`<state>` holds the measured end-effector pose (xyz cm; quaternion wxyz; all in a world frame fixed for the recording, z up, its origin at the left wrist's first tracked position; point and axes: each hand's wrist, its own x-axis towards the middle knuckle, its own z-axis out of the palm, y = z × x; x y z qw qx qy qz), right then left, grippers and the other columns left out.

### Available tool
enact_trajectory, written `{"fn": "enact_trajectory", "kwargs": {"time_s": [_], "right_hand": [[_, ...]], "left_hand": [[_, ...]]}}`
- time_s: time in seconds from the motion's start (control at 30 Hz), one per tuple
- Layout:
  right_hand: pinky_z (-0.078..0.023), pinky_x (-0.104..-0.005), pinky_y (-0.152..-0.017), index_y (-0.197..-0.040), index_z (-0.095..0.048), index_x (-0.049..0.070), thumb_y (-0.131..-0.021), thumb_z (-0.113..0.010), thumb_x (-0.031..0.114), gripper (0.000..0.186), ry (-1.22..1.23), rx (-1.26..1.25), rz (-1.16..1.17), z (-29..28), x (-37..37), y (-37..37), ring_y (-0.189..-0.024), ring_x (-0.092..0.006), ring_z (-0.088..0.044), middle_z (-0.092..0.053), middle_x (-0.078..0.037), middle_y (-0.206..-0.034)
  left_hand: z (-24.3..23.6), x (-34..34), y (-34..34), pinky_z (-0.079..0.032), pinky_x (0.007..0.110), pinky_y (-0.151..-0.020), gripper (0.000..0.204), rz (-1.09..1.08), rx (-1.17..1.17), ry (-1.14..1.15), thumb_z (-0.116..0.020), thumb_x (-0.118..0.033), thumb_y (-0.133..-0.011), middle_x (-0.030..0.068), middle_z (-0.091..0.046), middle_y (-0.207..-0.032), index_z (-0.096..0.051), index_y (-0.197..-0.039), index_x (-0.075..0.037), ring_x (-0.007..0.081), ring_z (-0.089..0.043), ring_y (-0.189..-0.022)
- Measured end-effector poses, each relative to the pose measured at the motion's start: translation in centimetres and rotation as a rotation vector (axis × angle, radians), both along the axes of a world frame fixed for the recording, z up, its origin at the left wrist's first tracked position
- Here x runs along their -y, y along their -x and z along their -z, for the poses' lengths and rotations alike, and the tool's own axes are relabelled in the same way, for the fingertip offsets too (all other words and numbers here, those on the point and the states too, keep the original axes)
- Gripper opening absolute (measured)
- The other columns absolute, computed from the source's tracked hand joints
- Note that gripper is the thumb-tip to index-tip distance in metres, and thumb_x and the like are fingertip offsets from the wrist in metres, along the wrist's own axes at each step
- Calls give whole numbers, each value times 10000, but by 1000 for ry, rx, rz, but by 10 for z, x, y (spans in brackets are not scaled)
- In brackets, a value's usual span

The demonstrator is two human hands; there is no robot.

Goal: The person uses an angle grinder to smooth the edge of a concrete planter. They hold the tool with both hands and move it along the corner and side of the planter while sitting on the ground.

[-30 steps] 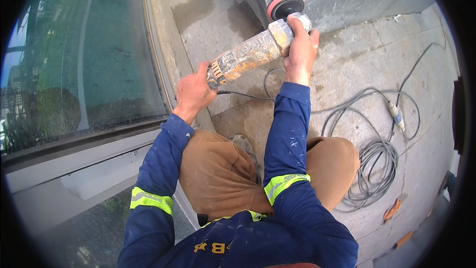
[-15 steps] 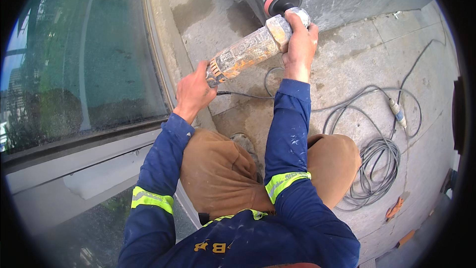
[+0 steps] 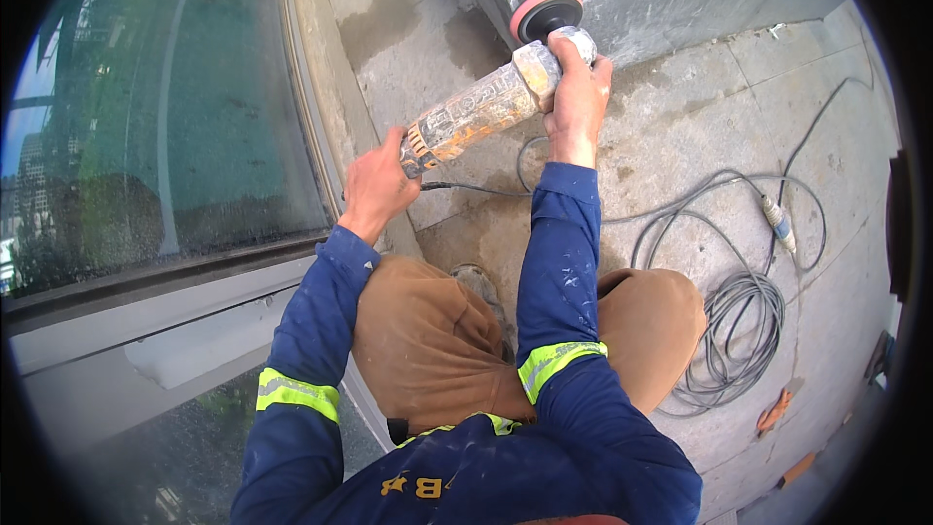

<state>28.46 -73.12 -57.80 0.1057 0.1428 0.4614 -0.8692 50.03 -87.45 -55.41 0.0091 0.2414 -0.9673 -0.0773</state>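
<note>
Between my two hands is a paint-spattered angle polisher [image 3: 471, 117] with a round black and pink pad [image 3: 546, 16] at its far end. My left hand [image 3: 377, 181] wraps round its rear end, where the black cord comes out. Up at the head, my right hand [image 3: 577, 92] is closed round the housing just behind the pad. The pad's edge lies against, or very near, the corner of a grey stone block [image 3: 680, 15]; whether it touches I cannot tell. Most of the fingers of both hands are hidden by the tool.
Left of me stands a large glass pane [image 3: 204, 117] in a frame. A grey cable [image 3: 743, 331] lies coiled on the paved floor at right, with a plug connector [image 3: 777, 224] in its run. An orange-brown scrap [image 3: 774, 413] lies beyond. Damp patches mark the floor ahead.
The polisher's head and pad have shifted slightly left and a little toward me along the stone, and my right hand has moved with them. My left hand has barely moved.
</note>
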Motion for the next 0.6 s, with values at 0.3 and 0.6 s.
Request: {"fn": "enact_trajectory", "kwargs": {"time_s": [0.3, 0.6], "right_hand": [[-531, -338, -812, -1221, -466, -110, -786, -810, 202, 636, -21, -25, -38, -2, 1, -4, -939, -229, -634, -604, -210, -1095], [-530, -354, -847, -1216, -459, -111, -781, -810, 185, 632, 52, -10, -65, -7, 2, -8, -954, -235, -633, -607, -214, -1110]], "left_hand": [[-2, 1, -6, -516, 514, -660, 537, -15, -4, -10, -769, -157, -738, 188, -702, -814, -542, -1223, -117, 432, -678, -784], [-10, -3, -10, -520, 508, -686, 524, -39, -1, 4, -757, -139, -746, 200, -709, -851, -553, -1228, -106, 439, -676, -815]]}}
